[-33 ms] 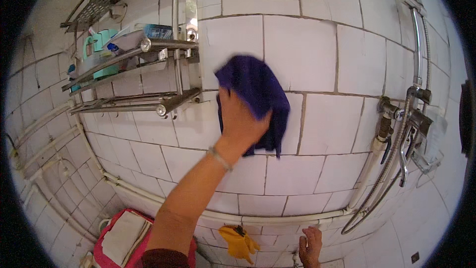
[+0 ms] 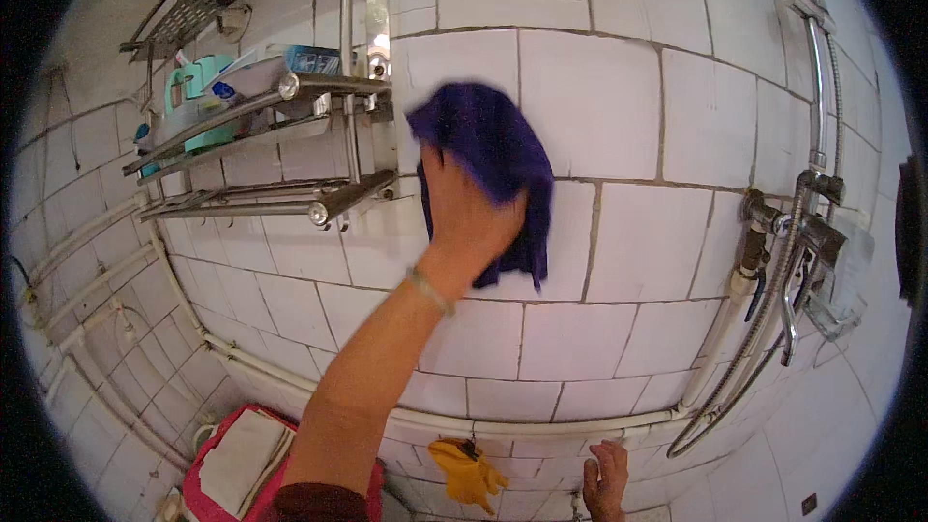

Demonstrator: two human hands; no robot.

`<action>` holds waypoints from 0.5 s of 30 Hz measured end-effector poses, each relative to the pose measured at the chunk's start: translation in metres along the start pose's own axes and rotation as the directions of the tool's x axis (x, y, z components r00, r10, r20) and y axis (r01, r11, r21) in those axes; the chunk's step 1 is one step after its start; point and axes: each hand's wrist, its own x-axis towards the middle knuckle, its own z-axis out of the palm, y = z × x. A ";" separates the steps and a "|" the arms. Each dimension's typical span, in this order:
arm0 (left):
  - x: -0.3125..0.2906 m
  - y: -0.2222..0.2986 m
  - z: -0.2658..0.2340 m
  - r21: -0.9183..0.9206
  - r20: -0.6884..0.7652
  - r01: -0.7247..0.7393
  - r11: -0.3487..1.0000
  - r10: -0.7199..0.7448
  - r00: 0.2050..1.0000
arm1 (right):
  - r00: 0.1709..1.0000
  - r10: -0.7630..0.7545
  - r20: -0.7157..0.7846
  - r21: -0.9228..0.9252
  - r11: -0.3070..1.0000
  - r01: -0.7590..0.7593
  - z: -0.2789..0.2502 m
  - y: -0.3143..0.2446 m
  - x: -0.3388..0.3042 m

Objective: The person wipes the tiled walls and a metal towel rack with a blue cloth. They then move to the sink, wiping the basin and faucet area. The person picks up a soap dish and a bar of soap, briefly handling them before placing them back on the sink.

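A dark purple cloth (image 2: 493,135) lies against the white tiled wall (image 2: 590,87), bunched under my left hand (image 2: 469,217). My left arm reaches up from the lower edge, with a pale bracelet (image 2: 430,290) at the wrist. The cloth covers most of the left fingertips, and its loose lower edge hangs beside the hand. Low on the right, my right hand (image 2: 606,483) is held up near the wall, fingers loosely bent and apart, with nothing visible in it.
A metal rack (image 2: 338,198) holding a mint-green jug (image 2: 198,87) juts from the wall at left. At right are a shower mixer tap (image 2: 812,232) and hose. Pipes (image 2: 541,425) run low along the wall; yellow gloves (image 2: 464,474) hang there. A pink-rimmed container (image 2: 198,478) stands lower left.
My left hand and the purple cloth have shifted slightly up and to the left on the tiles. My right hand stays about where it was.
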 end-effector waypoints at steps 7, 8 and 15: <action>0.082 -0.029 0.018 0.010 -0.192 0.114 0.993 -0.110 0.975 | 0.983 -0.129 -0.134 0.007 0.991 0.131 0.016 -0.034 0.028; 0.078 -0.027 0.013 -0.089 -0.149 0.118 0.989 -0.130 0.980 | 0.983 -0.137 -0.120 0.013 0.990 0.139 0.019 -0.038 0.030; -0.011 0.014 0.010 -0.525 -0.019 0.279 0.804 -0.339 0.941 | 0.990 -0.141 -0.022 0.032 0.989 0.141 0.028 -0.047 0.032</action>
